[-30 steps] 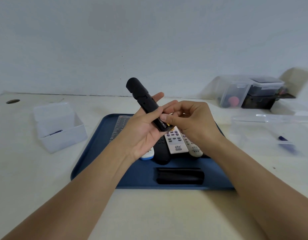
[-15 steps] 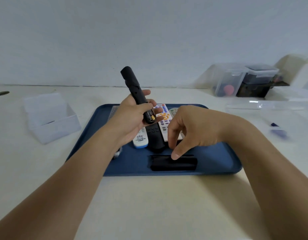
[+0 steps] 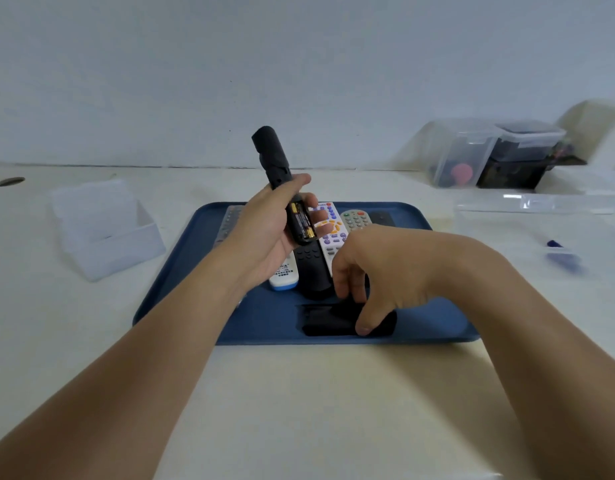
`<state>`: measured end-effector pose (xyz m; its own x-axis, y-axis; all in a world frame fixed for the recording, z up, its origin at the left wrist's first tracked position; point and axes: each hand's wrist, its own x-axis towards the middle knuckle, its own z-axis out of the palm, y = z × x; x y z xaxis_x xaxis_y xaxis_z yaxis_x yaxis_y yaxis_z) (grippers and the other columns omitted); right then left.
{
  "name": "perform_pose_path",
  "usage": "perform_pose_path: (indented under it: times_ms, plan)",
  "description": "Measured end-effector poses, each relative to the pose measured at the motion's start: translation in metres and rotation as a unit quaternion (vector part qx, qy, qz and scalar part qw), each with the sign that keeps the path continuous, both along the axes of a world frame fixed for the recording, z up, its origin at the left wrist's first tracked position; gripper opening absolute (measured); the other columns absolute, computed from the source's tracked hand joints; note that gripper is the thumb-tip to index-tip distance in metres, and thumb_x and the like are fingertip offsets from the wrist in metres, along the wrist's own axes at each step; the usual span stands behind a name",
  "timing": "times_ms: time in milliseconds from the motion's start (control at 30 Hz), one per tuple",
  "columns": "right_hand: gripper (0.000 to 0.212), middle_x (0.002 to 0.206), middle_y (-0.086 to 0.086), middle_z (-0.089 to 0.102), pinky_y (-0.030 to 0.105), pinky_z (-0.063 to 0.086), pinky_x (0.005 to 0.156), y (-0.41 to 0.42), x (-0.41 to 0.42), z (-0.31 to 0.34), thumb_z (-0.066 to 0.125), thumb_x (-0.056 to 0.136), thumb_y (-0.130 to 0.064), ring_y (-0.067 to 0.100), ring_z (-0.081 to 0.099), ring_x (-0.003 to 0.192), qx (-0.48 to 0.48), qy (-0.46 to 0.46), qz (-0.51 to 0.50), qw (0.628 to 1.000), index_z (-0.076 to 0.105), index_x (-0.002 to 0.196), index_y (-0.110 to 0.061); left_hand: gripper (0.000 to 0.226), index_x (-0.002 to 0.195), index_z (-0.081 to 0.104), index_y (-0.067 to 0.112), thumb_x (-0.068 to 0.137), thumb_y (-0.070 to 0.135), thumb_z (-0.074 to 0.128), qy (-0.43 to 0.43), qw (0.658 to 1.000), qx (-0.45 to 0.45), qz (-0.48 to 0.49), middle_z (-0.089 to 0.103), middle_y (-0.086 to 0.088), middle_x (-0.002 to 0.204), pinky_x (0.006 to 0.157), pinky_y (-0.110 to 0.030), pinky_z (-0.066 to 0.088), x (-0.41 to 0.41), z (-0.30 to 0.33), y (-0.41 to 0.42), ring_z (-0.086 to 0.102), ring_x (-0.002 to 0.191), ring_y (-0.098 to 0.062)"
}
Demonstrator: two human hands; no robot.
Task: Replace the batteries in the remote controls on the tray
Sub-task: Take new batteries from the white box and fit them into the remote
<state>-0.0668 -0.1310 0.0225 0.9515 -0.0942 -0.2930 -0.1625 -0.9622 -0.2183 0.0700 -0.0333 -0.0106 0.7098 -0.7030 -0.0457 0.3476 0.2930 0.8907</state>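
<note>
The black battery cover [image 3: 333,319] lay at the near edge of the blue tray [image 3: 181,282], the right hand [image 3: 378,268] curled over it, thumb and fingertips pinching it. Farther back, the left hand [image 3: 264,226] gripped the black remote [image 3: 282,188] upright above the tray, two batteries [image 3: 302,221] showing in its open compartment. Other remotes [image 3: 337,230] lay on the tray behind.

No legible text, white remote [image 3: 283,274] print too blurred to read
</note>
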Motion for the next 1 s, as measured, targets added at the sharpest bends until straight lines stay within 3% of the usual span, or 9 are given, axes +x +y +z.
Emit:
perform_pose_path:
  times_ms: [67, 133, 233, 400, 533, 667, 767, 833, 1000]
  plan:
    - [0.040, 0.084, -0.012, 0.068, 0.025, 0.055, 0.064, 0.000, 0.000, 0.000, 0.090, 0.064, -0.036, 0.006, 0.063, 0.075, -0.003, 0.002, 0.003, 1.000, 0.072, 0.098, -0.026, 0.039, 0.117, 0.057, 0.009, 0.108, 0.043, 0.039, 0.034, 0.999, -0.005, -0.022, 0.055, -0.006, 0.074, 0.076, -0.042, 0.057, 0.001, 0.000, 0.002, 0.055, 0.065, -0.020]
    - [0.039, 0.085, -0.013, 0.068, 0.020, 0.051, 0.059, 0.002, -0.002, 0.001, 0.089, 0.066, -0.035, 0.004, 0.062, 0.074, -0.008, 0.006, 0.001, 1.000, 0.073, 0.100, -0.026, 0.051, 0.120, 0.055, 0.009, 0.108, 0.051, 0.030, 0.052, 0.998, -0.014, -0.032, 0.051, -0.005, 0.073, 0.071, -0.037, 0.052, 0.002, 0.000, 0.004, 0.050, 0.063, -0.019]
    - [0.035, 0.085, -0.011, 0.070, 0.020, 0.051, 0.059, 0.005, -0.004, 0.003, 0.088, 0.069, -0.036, 0.005, 0.062, 0.072, -0.019, 0.012, -0.005, 1.000, 0.075, 0.098, -0.023, 0.051, 0.122, 0.053, 0.008, 0.109, 0.049, 0.026, 0.065, 0.997, -0.021, -0.026, 0.048, -0.004, 0.071, 0.064, -0.033, 0.046, 0.003, 0.000, 0.005, 0.045, 0.059, -0.016]
    - [0.027, 0.060, -0.006, 0.060, 0.023, 0.043, 0.050, 0.009, -0.002, 0.001, 0.087, 0.069, -0.035, 0.009, 0.052, 0.053, -0.060, 0.007, 0.009, 0.998, 0.064, 0.065, -0.021, 0.050, 0.122, 0.054, 0.010, 0.109, 0.050, 0.027, 0.071, 0.997, -0.023, -0.027, 0.046, -0.003, 0.071, 0.061, -0.030, 0.042, 0.004, -0.001, 0.005, 0.043, 0.057, -0.014]
    - [0.019, 0.070, -0.004, 0.066, 0.022, 0.045, 0.049, 0.009, -0.005, 0.001, 0.083, 0.067, -0.029, 0.010, 0.055, 0.056, -0.053, 0.002, 0.009, 0.999, 0.070, 0.077, -0.019, 0.050, 0.124, 0.054, 0.010, 0.109, 0.050, 0.027, 0.063, 0.997, -0.022, -0.029, 0.047, -0.003, 0.071, 0.062, -0.030, 0.041, 0.004, -0.003, 0.004, 0.043, 0.058, -0.014]
    - [0.028, 0.074, -0.008, 0.066, 0.020, 0.046, 0.052, 0.002, -0.003, 0.002, 0.089, 0.064, -0.035, 0.008, 0.058, 0.062, -0.017, 0.010, -0.001, 1.000, 0.069, 0.079, -0.022, 0.050, 0.124, 0.054, 0.009, 0.109, 0.049, 0.028, 0.061, 0.998, -0.022, -0.020, 0.049, -0.003, 0.072, 0.063, -0.031, 0.042, 0.004, -0.002, 0.003, 0.045, 0.061, -0.015]
    - [0.027, 0.069, -0.003, 0.068, 0.020, 0.042, 0.053, -0.009, -0.005, 0.009, 0.091, 0.068, -0.031, 0.007, 0.053, 0.055, 0.069, 0.003, 0.012, 0.998, 0.067, 0.074, -0.020, 0.050, 0.121, 0.056, 0.009, 0.109, 0.048, 0.028, 0.066, 0.997, -0.026, -0.011, 0.051, -0.004, 0.074, 0.065, -0.032, 0.044, 0.004, -0.002, 0.002, 0.046, 0.064, -0.016]
    - [0.023, 0.071, 0.008, 0.071, 0.026, 0.040, 0.054, -0.019, -0.007, 0.014, 0.088, 0.073, -0.020, 0.012, 0.050, 0.055, 0.200, -0.030, 0.008, 0.979, 0.068, 0.081, -0.016, 0.051, 0.120, 0.059, 0.009, 0.109, 0.048, 0.029, 0.078, 0.997, -0.029, -0.004, 0.054, -0.005, 0.077, 0.066, -0.032, 0.046, 0.004, -0.001, 0.002, 0.050, 0.065, -0.017]
    - [0.023, 0.064, 0.003, 0.050, 0.014, 0.029, 0.042, -0.034, 0.010, 0.000, 0.073, 0.088, -0.011, 0.006, 0.034, 0.049, 0.467, -0.180, -0.126, 0.857, 0.068, 0.109, -0.005, 0.052, 0.126, 0.064, 0.010, 0.108, 0.048, 0.033, 0.121, 0.992, -0.043, -0.016, 0.071, -0.010, 0.100, 0.080, -0.038, 0.058, -0.002, 0.002, 0.003, 0.074, 0.089, -0.023]
